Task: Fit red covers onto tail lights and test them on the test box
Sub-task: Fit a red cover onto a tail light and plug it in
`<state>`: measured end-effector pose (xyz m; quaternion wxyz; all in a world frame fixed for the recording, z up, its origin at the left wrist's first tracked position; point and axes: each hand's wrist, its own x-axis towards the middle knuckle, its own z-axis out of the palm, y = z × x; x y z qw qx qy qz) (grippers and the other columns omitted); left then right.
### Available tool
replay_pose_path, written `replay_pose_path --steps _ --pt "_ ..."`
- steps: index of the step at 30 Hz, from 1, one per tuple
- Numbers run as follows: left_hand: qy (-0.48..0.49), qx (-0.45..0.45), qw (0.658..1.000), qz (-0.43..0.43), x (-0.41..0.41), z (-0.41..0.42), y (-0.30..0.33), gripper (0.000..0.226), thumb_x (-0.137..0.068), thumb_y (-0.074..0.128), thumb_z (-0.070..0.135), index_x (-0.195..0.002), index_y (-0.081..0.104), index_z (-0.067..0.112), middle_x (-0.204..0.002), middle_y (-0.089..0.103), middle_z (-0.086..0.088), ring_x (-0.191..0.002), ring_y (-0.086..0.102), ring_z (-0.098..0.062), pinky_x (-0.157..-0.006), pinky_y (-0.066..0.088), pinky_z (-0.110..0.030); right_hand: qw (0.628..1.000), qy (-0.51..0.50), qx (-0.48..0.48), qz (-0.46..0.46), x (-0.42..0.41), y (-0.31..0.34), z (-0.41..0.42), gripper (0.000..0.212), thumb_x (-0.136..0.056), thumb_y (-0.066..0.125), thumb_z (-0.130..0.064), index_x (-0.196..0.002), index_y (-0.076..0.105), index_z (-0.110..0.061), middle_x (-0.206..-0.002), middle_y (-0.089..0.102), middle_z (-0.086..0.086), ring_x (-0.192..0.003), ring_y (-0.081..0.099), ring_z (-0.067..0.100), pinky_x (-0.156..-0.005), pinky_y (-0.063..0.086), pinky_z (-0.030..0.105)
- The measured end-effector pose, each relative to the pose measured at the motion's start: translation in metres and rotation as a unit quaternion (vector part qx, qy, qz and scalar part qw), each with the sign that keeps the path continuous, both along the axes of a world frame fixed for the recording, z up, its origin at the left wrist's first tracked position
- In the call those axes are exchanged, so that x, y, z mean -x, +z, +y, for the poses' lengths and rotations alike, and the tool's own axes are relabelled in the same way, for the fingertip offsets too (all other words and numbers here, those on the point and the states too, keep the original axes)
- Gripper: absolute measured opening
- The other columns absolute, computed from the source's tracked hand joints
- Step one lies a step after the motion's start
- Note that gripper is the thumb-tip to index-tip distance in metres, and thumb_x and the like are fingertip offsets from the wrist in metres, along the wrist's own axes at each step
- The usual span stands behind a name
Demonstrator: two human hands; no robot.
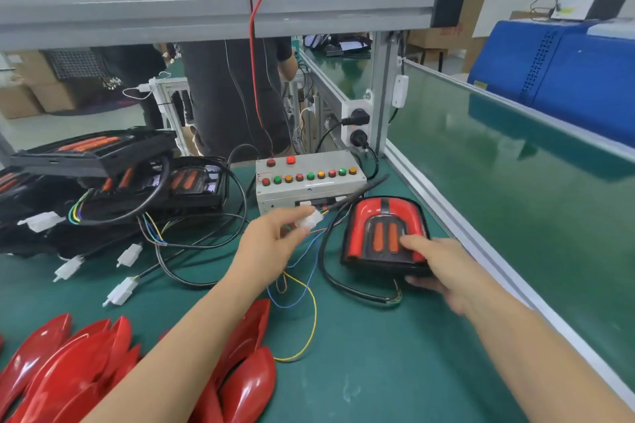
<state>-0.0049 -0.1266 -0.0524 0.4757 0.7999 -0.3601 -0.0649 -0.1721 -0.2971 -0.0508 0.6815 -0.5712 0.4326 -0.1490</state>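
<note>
White connector (310,219) in pinching left hand (271,237)

left hand (271,237): fingers pinched, arm extended | right hand (443,271): gripping, thumb on top

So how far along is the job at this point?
Done: one tail light already wears its red cover. In hand: the right hand holds that light while the left hand pinches its white connector near the test box. Left: uncovered lights and spare covers.
</note>
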Motion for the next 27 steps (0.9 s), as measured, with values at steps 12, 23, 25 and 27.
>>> replay_pose_path --steps 12,23,25,27 --pt "-0.14 -0.227 0.911 -0.315 0.007 -0.002 -0.014 0.028 -0.099 0.044 0.031 -0.121 0.057 0.042 -0.103 0.055 0.007 -0.09 0.053 -0.016 -0.09 0.028 -0.029 0.955 -0.171 -0.089 -0.225 0.037 -0.009 -0.001 0.012 -0.09 0.057 -0.017 -0.084 0.067 -0.02 -0.065 0.069 -0.007 -0.053 0.06 0.007 -0.046 0.045 0.023" --pt "-0.163 -0.191 0.952 -0.176 0.008 -0.009 -0.009 0.035 -0.09 0.06 0.035 -0.125 0.058 0.032 -0.106 0.06 0.007 -0.101 0.055 -0.011 -0.097 0.034 -0.029 0.996 -0.021 0.029 -0.078 0.008 -0.019 0.005 0.043 -0.102 0.037 -0.042 -0.097 0.072 -0.016 -0.086 0.077 0.0 -0.08 0.07 0.017 -0.083 0.052 0.036" --pt "-0.111 -0.118 0.983 -0.09 0.003 -0.006 0.0 0.033 -0.089 0.063 0.029 -0.121 0.062 0.029 -0.105 0.062 0.008 -0.101 0.056 -0.009 -0.096 0.038 -0.027 0.996 -0.015 0.012 -0.085 0.009 -0.02 0.002 0.038 -0.102 0.04 -0.038 -0.102 0.071 -0.016 -0.088 0.077 0.001 -0.079 0.072 0.015 -0.083 0.052 0.035" --pt "-0.043 -0.092 0.99 -0.1 -0.006 -0.005 0.01 0.028 -0.089 0.062 0.021 -0.117 0.065 0.024 -0.108 0.064 0.006 -0.103 0.056 -0.012 -0.097 0.039 -0.027 0.995 0.006 -0.005 -0.097 0.011 -0.019 -0.003 0.036 -0.102 0.041 -0.037 -0.105 0.071 -0.016 -0.093 0.077 0.001 -0.08 0.073 0.012 -0.08 0.051 0.033"
